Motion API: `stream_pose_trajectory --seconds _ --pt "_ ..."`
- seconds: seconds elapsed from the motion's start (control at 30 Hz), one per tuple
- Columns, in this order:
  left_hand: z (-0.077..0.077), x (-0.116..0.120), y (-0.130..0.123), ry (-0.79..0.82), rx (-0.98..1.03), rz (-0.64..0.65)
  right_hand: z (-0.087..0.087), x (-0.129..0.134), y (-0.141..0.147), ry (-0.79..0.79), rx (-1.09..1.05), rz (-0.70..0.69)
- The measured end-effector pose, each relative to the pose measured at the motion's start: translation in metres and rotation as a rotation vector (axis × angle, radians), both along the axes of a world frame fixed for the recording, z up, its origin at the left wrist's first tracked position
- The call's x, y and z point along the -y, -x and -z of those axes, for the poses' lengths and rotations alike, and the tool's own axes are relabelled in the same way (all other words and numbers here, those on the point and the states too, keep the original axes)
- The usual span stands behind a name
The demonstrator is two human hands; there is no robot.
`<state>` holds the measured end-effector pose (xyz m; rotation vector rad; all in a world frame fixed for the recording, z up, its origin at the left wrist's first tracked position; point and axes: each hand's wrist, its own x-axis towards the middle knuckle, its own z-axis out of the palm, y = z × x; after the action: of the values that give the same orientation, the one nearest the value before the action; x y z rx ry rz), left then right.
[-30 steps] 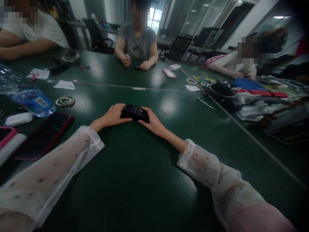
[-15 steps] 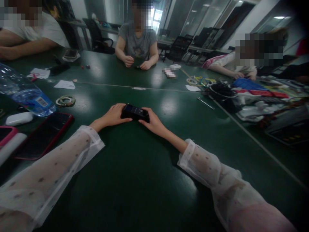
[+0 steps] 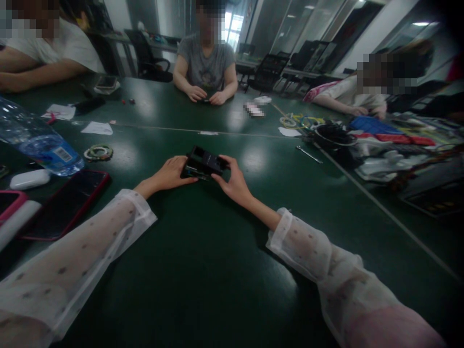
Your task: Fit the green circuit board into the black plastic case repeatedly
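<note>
A small black box-shaped device (image 3: 198, 168) rests at the middle of the dark green table. Around its left end are the fingers of my left hand (image 3: 169, 174), the thumb along the near side. My right hand (image 3: 234, 181) pinches a flat black piece (image 3: 213, 161) between thumb and fingers at the right end. That piece is raised and tilted over the device, and a dark opening shows at the device's upper left. Whether the two parts are fully separate cannot be made out.
On the left are a water bottle (image 3: 54, 150), a dark phone (image 3: 67, 203), a white case (image 3: 30, 179) and a bracelet (image 3: 98, 152). A wrench (image 3: 309, 154) and piled cables (image 3: 333, 133) are on the right. Three people sit across the table.
The flat black piece has lifted and tilted under my right hand, uncovering an opening in the device. My right hand has shifted slightly right; my left hand has hardly moved.
</note>
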<state>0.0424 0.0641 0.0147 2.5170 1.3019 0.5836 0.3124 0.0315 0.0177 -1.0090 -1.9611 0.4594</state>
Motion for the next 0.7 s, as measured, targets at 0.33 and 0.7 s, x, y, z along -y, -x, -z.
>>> stream_pose_trajectory --seconds 0.33,0.7 --pt "-0.004 0.002 -0.002 0.015 -0.084 -0.002 0.004 -0.006 -0.006 -0.036 -0.077 0.207" --pt "-0.002 0.002 -0.002 -0.001 -0.075 -0.001 0.033 -0.03 -0.018 0.058 -0.062 0.362"
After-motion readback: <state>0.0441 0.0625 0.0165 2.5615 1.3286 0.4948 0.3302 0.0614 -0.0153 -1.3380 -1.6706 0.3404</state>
